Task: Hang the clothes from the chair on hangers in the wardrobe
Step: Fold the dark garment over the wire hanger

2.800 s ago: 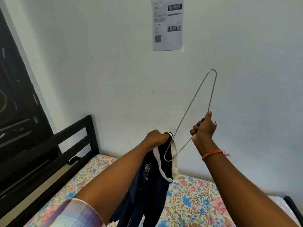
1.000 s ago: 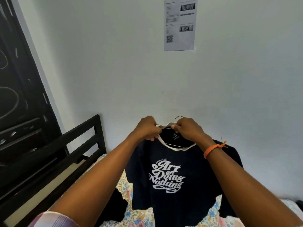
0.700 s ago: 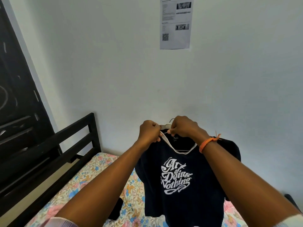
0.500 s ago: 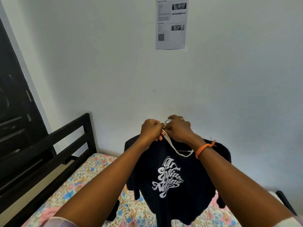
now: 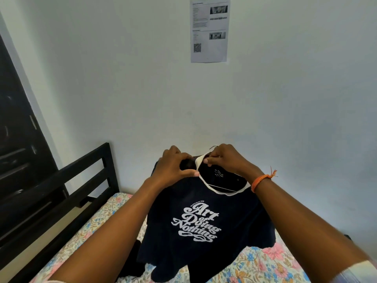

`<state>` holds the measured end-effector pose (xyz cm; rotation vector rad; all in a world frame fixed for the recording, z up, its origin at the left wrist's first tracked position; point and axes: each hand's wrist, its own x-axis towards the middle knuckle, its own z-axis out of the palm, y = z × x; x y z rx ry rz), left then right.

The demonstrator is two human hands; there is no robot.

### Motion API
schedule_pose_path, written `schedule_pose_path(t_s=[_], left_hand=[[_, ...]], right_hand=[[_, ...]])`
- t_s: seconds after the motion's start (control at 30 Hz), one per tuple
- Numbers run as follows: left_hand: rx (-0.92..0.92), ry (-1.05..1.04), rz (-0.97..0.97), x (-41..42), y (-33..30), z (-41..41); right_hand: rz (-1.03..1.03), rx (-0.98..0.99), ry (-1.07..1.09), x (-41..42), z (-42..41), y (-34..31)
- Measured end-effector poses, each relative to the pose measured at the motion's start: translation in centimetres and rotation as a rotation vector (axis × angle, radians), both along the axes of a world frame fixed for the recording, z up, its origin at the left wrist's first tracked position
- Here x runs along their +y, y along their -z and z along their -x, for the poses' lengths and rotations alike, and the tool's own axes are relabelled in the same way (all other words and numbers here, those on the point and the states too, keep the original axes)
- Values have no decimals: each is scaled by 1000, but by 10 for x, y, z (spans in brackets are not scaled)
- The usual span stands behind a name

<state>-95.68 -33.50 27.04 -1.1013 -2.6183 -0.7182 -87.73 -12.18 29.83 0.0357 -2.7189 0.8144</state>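
Floral bedsheet (image 5: 98, 221) below. T-shirt (image 5: 195, 225) now spread on wire hanger (image 5: 221, 188); left hand (image 5: 173, 170) pinches shoulder at 10 o'clock, right hand (image 5: 226, 162) pinches collar (image 5: 204, 159). Ready for wardrobe.

Navy tee (image 5: 195, 227) with white collar and white script print, floral bedsheet (image 5: 265, 266) at 6 o'clock, black bed frame (image 5: 85, 170), orange wristband (image 5: 261, 180).

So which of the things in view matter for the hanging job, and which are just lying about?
In the job:
navy T-shirt
wire hanger inside its collar
left hand and right hand, both pinching the collar

Just there:
floral bedsheet
black bed frame
printed sheet on the wall
dark door
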Motion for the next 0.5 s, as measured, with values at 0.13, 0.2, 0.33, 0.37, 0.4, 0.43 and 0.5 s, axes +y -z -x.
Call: schedule_pose_path(t_s=[0.13, 0.2, 0.33, 0.37, 0.4, 0.43, 0.5], left_hand=[[70, -71, 148, -15, -3, 14], [-62, -98, 46, -20, 0, 17], [-121, -127, 61, -18, 4, 23], [-132, -113, 57, -17, 3, 23], [-153, -93, 43, -16, 1, 24], [-178, -74, 29, -15, -1, 25], [-229, -38, 47, -15, -8, 29]], right_hand=[[15, 3, 8, 10, -5, 0], [40, 0, 7, 18, -8, 1], [48, -7, 9, 31, -13, 2], [43, -6, 7, 34, -15, 2], [36, -8, 5, 37, -16, 3], [27, -12, 3, 42, -17, 4], [12, -22, -8, 49, -21, 6]])
